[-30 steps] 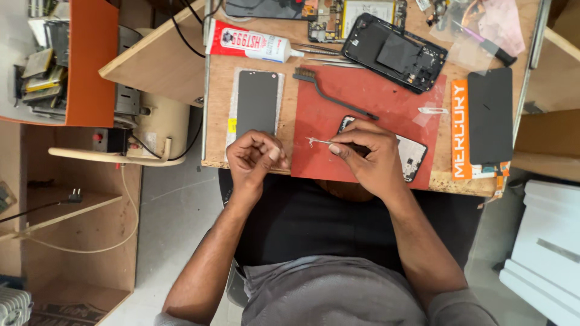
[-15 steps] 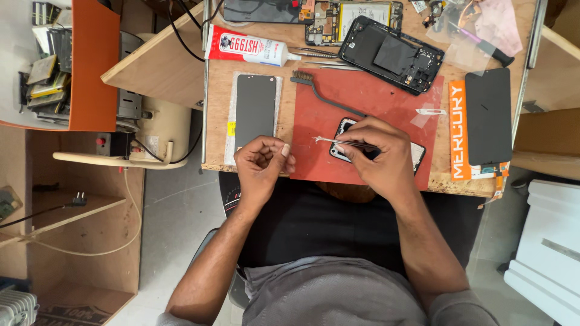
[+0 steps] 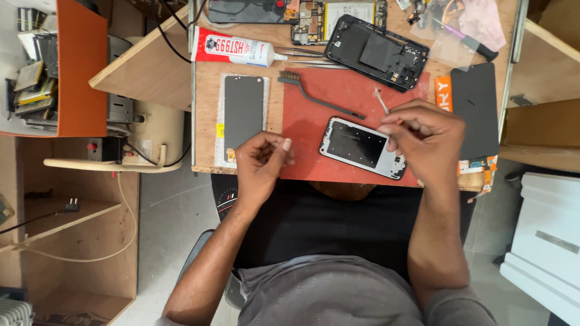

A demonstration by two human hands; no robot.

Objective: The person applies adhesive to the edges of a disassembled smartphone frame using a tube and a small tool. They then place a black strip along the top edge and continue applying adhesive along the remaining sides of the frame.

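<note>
From the head camera, looking straight down, we see our right hand (image 3: 426, 136) closed in a pinch on a thin pale stick (image 3: 381, 101) that juts out toward eleven o'clock. It is held near its lower end, probably so the tip stays free for fine work. At nine o'clock from that hand, just beside it, the phone frame (image 3: 362, 148) lies flat on the red mat (image 3: 314, 121), likely kept there so it will not slide. Our left hand (image 3: 260, 166) hangs over the desk's near edge, fingers curled, thumb and fingertips drawn together; we cannot tell whether it grips anything. At twelve o'clock from it rests a dark screen panel (image 3: 243, 111). Farther up lie a wire brush (image 3: 317, 99), a glue tube (image 3: 232, 49) and an opened phone body (image 3: 377, 53).
</note>
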